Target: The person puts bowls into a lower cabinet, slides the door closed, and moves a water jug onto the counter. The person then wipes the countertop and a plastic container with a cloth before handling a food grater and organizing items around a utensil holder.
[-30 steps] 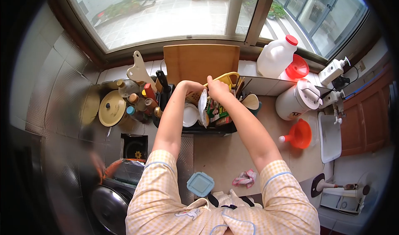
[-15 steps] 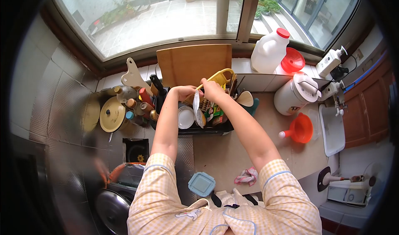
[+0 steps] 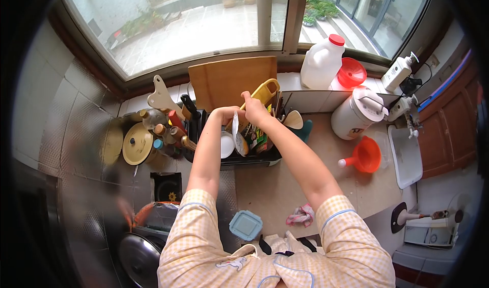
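Observation:
My left hand (image 3: 229, 114) and my right hand (image 3: 256, 110) meet above a black rack (image 3: 254, 160) below the window. A yellow plastic basket (image 3: 266, 91) with a handle loop tilts up behind them. My right hand is closed at its rim, one finger pointing up. A whitish packet (image 3: 235, 130) hangs upright below my left fingers, which are closed by its top edge; their exact grip is partly hidden. Colourful packets (image 3: 259, 140) lie beneath my right wrist. A white bowl (image 3: 226, 145) sits in the rack beside the packet.
A wooden board (image 3: 232, 81) leans at the window. Bottles (image 3: 165, 130) and a yellow lid (image 3: 137, 144) stand left. To the right are a white jug (image 3: 323, 63), a large flask (image 3: 356, 115) and a red funnel (image 3: 367, 154). A blue-lidded box (image 3: 246, 225) and a cloth (image 3: 300, 215) lie nearer.
The view has shifted slightly, moving the scene a little left. Both hands stay together over the rack, and the yellow basket's handle has turned a little more upright.

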Demonstrator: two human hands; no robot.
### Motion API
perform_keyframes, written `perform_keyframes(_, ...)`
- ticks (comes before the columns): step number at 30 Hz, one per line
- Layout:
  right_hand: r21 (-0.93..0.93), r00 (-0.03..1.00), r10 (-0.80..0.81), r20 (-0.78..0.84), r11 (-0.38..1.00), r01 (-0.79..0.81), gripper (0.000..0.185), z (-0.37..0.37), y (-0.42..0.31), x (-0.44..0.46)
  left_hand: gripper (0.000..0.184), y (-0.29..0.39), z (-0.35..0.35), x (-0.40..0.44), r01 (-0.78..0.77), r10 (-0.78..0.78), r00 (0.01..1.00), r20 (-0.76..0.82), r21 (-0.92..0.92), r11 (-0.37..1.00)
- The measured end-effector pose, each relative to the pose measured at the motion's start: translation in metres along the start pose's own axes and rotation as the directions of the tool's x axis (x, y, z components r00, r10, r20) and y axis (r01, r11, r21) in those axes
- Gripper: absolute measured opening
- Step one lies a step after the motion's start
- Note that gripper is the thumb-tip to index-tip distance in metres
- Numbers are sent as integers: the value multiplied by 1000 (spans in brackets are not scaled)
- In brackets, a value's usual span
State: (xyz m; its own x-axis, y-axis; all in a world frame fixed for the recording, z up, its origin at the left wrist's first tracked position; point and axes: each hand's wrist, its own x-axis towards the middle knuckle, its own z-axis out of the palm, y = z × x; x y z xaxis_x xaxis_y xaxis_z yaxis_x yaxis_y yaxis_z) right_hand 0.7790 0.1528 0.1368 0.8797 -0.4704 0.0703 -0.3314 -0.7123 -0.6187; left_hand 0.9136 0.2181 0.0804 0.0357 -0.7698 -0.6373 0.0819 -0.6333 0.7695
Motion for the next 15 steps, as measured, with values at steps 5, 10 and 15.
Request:
perform_keyframes(5,66,985,171,-24,983,-169,31,-12,-2,-11,32,12,18,-14,72,-67,995,-69,81,994)
perform_keyframes(10,-221,983,129,129,970,-98,23,-3,1,-11,38,3,11,-2,-64,74,996,-53,167,984)
perform_keyframes(15,-496,917,109,385,862,106,23,-6,-12,-20,44,2,11,-20,-143,189,968,-163,255,956)
